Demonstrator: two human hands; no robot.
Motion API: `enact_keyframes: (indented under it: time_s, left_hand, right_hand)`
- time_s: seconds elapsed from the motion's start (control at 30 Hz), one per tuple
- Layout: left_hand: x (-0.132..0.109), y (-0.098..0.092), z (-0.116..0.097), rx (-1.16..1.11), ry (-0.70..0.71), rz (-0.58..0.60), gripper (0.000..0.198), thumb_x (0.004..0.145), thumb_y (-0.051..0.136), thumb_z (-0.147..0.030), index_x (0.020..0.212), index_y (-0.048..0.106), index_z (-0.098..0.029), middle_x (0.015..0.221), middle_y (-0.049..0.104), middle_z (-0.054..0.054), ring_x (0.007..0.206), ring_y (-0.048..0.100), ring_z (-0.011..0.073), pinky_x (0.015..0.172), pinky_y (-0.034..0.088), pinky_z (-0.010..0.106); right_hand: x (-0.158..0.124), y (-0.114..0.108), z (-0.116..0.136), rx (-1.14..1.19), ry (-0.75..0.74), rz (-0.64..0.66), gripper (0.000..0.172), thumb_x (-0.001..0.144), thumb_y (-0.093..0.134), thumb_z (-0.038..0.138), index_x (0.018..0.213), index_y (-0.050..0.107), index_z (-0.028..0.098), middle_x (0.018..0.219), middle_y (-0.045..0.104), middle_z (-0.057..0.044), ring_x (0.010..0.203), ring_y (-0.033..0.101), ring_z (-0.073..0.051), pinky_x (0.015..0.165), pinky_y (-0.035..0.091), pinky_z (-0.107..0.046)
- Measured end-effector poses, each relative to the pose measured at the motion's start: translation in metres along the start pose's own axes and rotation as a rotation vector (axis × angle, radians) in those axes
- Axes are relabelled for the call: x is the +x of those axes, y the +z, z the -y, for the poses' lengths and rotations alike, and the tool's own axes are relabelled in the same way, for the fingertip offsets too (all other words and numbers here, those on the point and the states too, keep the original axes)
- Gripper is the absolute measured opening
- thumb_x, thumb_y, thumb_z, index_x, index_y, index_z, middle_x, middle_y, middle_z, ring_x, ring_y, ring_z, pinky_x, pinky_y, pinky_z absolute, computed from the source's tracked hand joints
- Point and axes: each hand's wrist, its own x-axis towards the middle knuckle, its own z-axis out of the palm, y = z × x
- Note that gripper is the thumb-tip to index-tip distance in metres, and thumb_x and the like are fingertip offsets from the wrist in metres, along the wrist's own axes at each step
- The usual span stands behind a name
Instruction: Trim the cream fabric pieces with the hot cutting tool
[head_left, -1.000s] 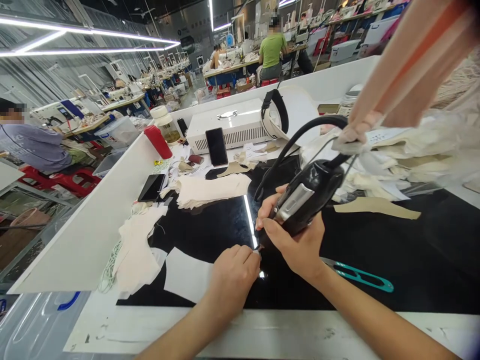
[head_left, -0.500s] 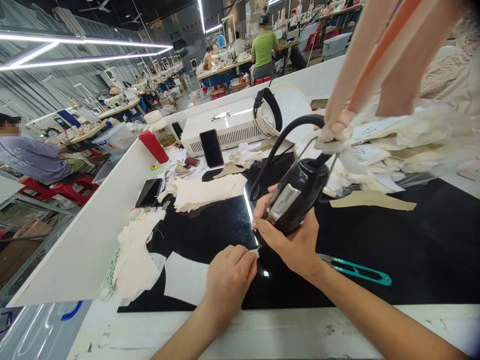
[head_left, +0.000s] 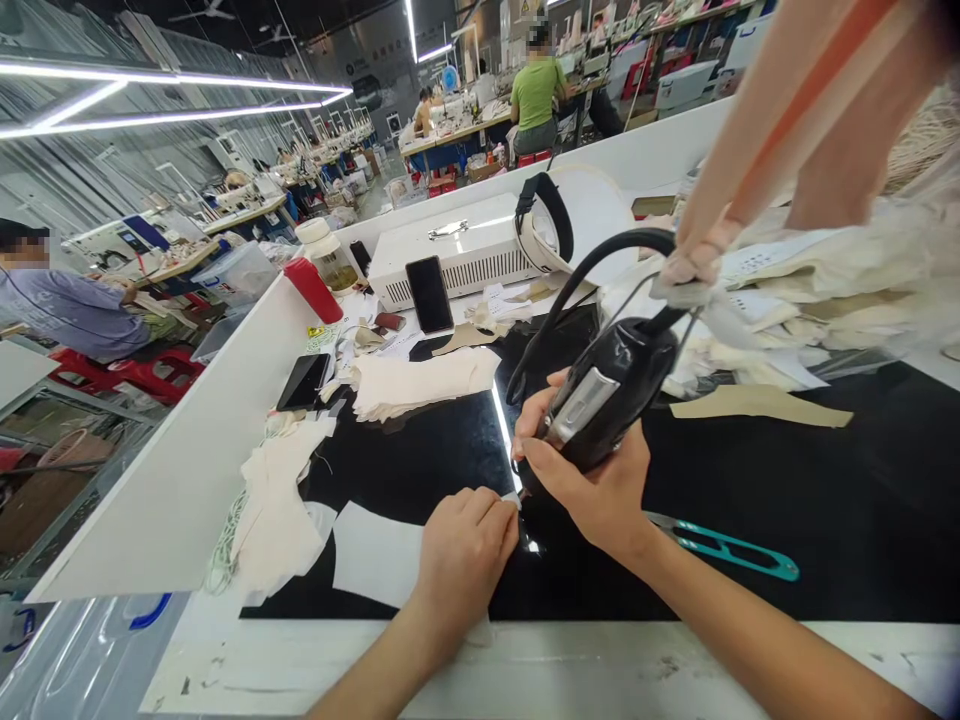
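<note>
Strip lights (head_left: 187,79) burn toward ten o'clock, beyond my black-topped table (head_left: 405,470). Just off centre toward three, I see a black handheld tool (head_left: 619,385), the right hand (head_left: 600,490) wrapped around it; near its lower end, the left hand (head_left: 466,550) pinches a small pale scrap (head_left: 513,498). Teal snips (head_left: 739,548) lie toward four, a white sheet (head_left: 376,555) at seven.

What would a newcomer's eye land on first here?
Probably the bulky black handheld tool, gripped in the right hand near the centre, with pink cloth strips hanging above it at upper right. Next, the left hand beside it, pinching a small pale piece over the black work surface. Teal snips lie farther right.
</note>
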Motion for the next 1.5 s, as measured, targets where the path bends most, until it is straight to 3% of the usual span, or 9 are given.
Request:
enact_keyframes:
  time_s: [0.47, 0.97, 1.2, 1.5]
  left_hand:
    - [-0.001, 0.004, 0.002, -0.039, -0.041, -0.018, 0.03, 0.111, 0.061, -0.008, 0.086, 0.065, -0.024, 0.079, 0.068, -0.002, 0.07, 0.063, 0.0189, 0.066, 0.045, 0.036]
    - [0.004, -0.012, 0.005, 0.01, 0.002, 0.167, 0.015, 0.115, 0.068, -0.019, 0.102, 0.075, -0.023, 0.085, 0.071, -0.002, 0.072, 0.066, 0.0186, 0.066, 0.049, 0.037]
    - [0.002, -0.004, 0.005, 0.068, 0.021, 0.118, 0.025, 0.112, 0.067, -0.013, 0.09, 0.072, -0.023, 0.078, 0.068, -0.002, 0.068, 0.065, 0.0184, 0.063, 0.045, 0.038]
    - [0.003, -0.005, 0.006, -0.074, -0.109, 0.11, 0.022, 0.11, 0.07, -0.016, 0.09, 0.076, -0.024, 0.081, 0.074, -0.003, 0.071, 0.071, 0.0172, 0.067, 0.046, 0.035]
  right_hand:
    - [-0.003, 0.001, 0.0, 0.022, -0.025, 0.005, 0.039, 0.085, 0.088, 0.016, 0.111, 0.062, 0.029, 0.081, 0.075, 0.007, 0.059, 0.069, -0.011, 0.06, 0.065, -0.025]
    - [-0.001, 0.001, 0.003, 0.024, -0.031, 0.018, 0.038, 0.088, 0.089, 0.018, 0.106, 0.056, 0.029, 0.081, 0.073, 0.008, 0.059, 0.069, -0.012, 0.057, 0.065, -0.025]
    - [-0.001, -0.002, 0.003, -0.004, -0.036, 0.005, 0.038, 0.089, 0.089, 0.021, 0.109, 0.058, 0.03, 0.081, 0.073, 0.007, 0.058, 0.067, -0.013, 0.058, 0.064, -0.029]
    - [-0.004, -0.001, -0.001, 0.074, -0.031, -0.005, 0.038, 0.09, 0.091, 0.022, 0.11, 0.06, 0.029, 0.083, 0.074, 0.007, 0.061, 0.067, -0.012, 0.057, 0.062, -0.028]
